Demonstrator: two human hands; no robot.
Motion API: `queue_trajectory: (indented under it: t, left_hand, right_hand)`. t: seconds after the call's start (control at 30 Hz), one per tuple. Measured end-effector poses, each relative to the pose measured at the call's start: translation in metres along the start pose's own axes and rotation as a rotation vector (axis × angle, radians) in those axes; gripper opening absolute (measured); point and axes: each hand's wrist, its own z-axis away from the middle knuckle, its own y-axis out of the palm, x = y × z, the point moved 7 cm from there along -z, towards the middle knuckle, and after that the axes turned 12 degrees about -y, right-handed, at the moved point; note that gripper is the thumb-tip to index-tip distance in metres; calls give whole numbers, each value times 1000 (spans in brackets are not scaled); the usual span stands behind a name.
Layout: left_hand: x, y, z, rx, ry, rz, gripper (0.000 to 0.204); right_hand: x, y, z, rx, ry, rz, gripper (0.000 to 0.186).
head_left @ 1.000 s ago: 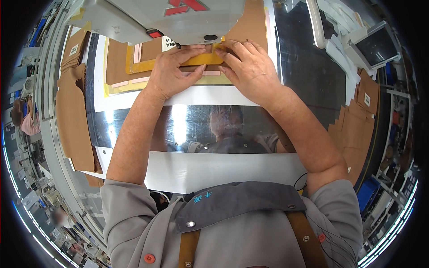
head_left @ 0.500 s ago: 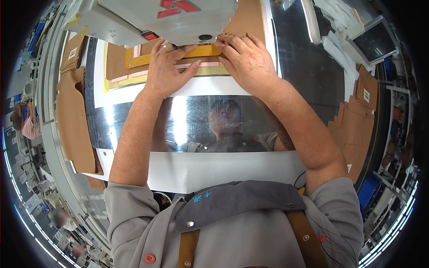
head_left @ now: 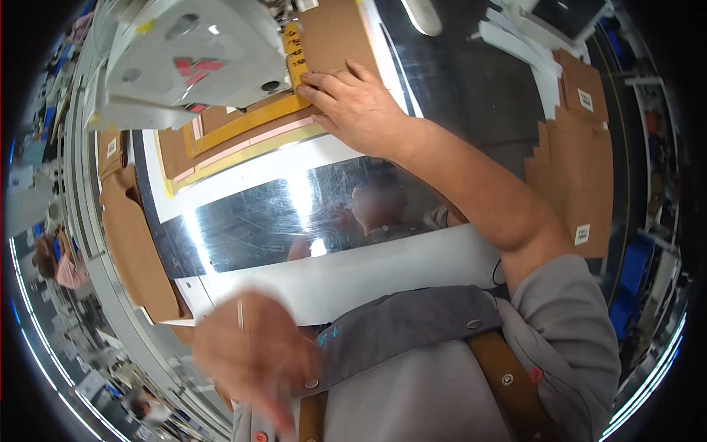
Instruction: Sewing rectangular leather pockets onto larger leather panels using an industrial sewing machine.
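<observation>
My right hand (head_left: pixel 357 110) lies with fingers stretched over the marked yellow template (head_left: pixel 243 118) and the brown sheet (head_left: pixel 333 33) beside it. The template and pink strips (head_left: pixel 272 131) sit on a pale-yellow backed board under the white machine head (head_left: pixel 166 70). My left hand (head_left: pixel 258 346) is low in the view, near my chest and the front edge of the bench, heavily blurred; a thin light line shows across it, and what it holds, if anything, I cannot make out.
Brown cut pieces are stacked at the left (head_left: pixel 136 247) and right (head_left: pixel 578 180). A shiny metal plate (head_left: pixel 258 243) spans the bench front. A monitor (head_left: pixel 563 15) stands back right. A co-worker (head_left: pixel 70 269) is far left.
My left hand has left the template and dropped toward my chest. My right hand stays on the template. The view has swung, so the bench looks tilted.
</observation>
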Motion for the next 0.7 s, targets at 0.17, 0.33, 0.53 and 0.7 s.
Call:
queue_trajectory:
  t: [0.17, 0.33, 0.53, 0.7]
  left_hand:
    - [-107, 70, -20, 2, 254, 47, 47]
    - [-128, 111, -10, -100, 144, -64, 39]
    - [-156, 148, -2, -133, 121, -127, 30]
    - [-178, 174, 9, -168, 101, -176, 24]
  right_hand:
    - [1, -8, 15, 35, 67, 41, 47]
    - [-10, -35, 48, 1, 162, -3, 46]
    - [-26, -62, 80, -77, 261, -50, 39]
    - [-48, -72, 87, -96, 419, 113, 49]
